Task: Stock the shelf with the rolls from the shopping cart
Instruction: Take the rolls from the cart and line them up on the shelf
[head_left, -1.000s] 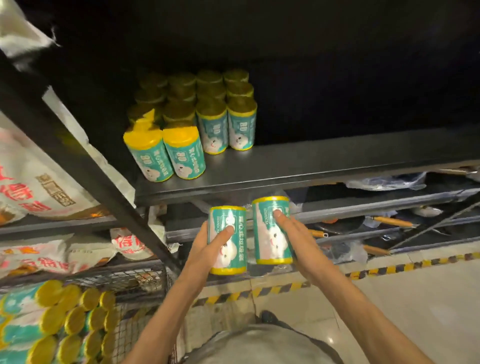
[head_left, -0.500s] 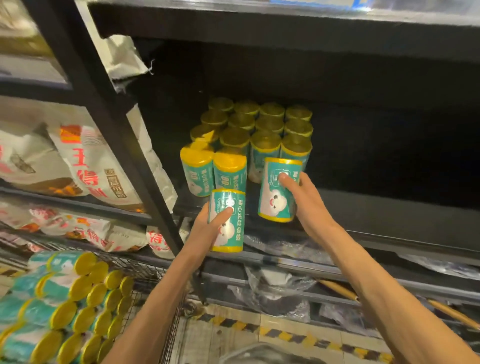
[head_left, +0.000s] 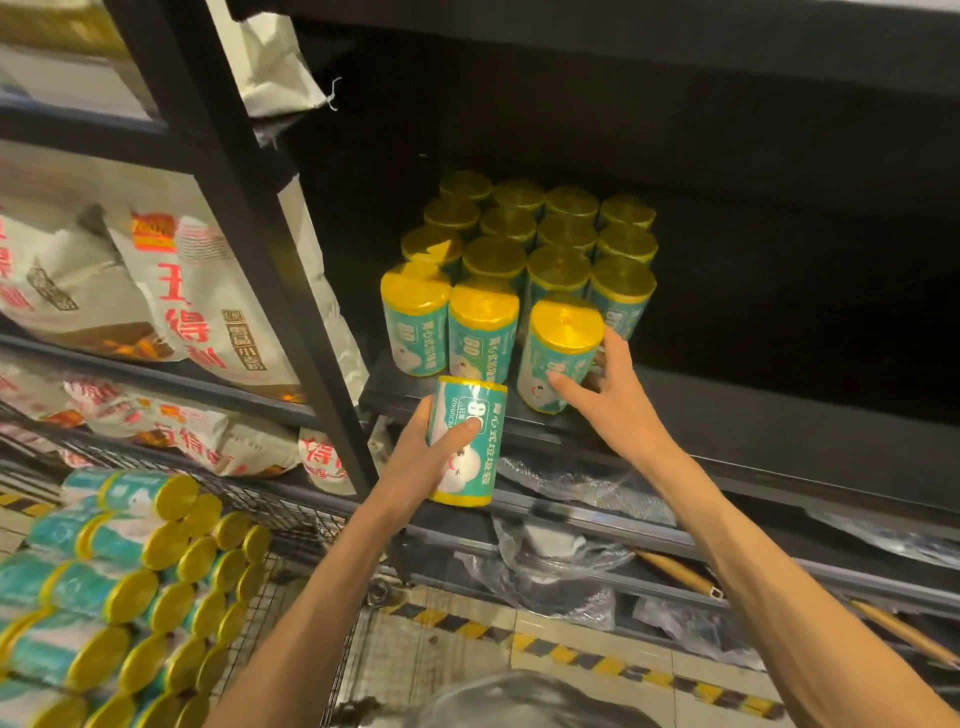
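Note:
Teal rolls with yellow ends stand in a block (head_left: 519, 244) at the back left of the dark shelf (head_left: 753, 410). My right hand (head_left: 613, 400) is wrapped around one roll (head_left: 558, 348), which stands upright at the shelf's front, right of the front row. My left hand (head_left: 415, 462) holds a second roll (head_left: 467, 441) upright in the air, just below and in front of the shelf edge. Several more rolls (head_left: 130, 577) lie stacked in the wire shopping cart (head_left: 296, 514) at the lower left.
A black upright post (head_left: 260, 249) splits the shelving. Left of it lie printed white sacks (head_left: 197, 312) on two levels. Under the roll shelf, a lower tier holds plastic bags (head_left: 561, 566) and wooden sticks (head_left: 680, 571). Yellow-black tape (head_left: 571, 649) marks the floor.
My right hand has carried its roll up and set it upright at the shelf front. My left hand has stayed below the shelf edge with its roll. The view has tilted upward.

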